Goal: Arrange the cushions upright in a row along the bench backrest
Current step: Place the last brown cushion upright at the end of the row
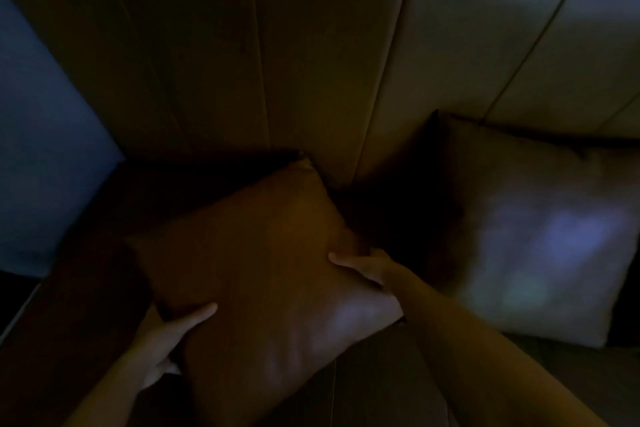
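Note:
The scene is very dark. A brown cushion [256,270] is tilted on the bench seat, its far corner close to the padded backrest [311,62]. My left hand [173,336] grips its near left edge, thumb on top. My right hand [363,269] holds its right edge, fingers over the face. A second, paler cushion [540,236] leans against the backrest to the right, apart from the brown one.
The backrest has vertical padded panels. A blue wall [45,166] closes the bench's left end. The dark bench seat [381,385] runs under my forearms, with a dark gap between the two cushions.

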A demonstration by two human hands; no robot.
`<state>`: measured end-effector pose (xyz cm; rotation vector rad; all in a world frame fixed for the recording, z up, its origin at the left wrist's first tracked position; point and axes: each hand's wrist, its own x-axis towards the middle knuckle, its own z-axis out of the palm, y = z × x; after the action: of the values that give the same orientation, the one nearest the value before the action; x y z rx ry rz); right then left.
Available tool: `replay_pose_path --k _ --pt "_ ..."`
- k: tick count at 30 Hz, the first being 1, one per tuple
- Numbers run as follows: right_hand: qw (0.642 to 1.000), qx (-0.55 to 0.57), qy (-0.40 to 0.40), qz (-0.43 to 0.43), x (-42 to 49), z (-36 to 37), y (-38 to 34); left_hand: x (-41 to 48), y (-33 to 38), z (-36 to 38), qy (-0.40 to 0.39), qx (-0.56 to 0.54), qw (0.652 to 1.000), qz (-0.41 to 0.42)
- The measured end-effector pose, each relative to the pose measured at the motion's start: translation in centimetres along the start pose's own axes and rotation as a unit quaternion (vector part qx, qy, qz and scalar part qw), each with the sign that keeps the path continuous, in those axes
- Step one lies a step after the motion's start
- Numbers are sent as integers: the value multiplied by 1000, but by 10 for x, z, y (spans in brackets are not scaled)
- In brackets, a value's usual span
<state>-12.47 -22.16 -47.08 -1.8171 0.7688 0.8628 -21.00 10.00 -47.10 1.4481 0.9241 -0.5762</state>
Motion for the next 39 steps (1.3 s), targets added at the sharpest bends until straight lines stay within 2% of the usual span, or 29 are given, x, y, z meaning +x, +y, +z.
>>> replay_pose_path --k 3,9,14,17,20,33,36,39 --pt "998 56 -8 -12 -8 -1 14 -9 17 -3 -7 6 999 44" --pt "980 168 -4 -110 -19 -19 11 -20 67 12 -33 -16 985 169" --pt "969 222 20 -109 -19 -49 7 -5 130 50 -65 34 965 252" --pt "979 197 32 -47 -10 -54 18 14 145 72 -80 97 959 253" --pt "975 220 28 -14 2 -54 33 30 141 86 -77 143 965 207" --pt "966 248 46 -62 23 -57 33 46 148 97 -30 127 964 230" --pt "964 244 66 -78 23 -54 35 45 139 102 17 121 961 248" --pt "973 194 101 -76 16 -53 29 38 130 110 70 123 954 266"
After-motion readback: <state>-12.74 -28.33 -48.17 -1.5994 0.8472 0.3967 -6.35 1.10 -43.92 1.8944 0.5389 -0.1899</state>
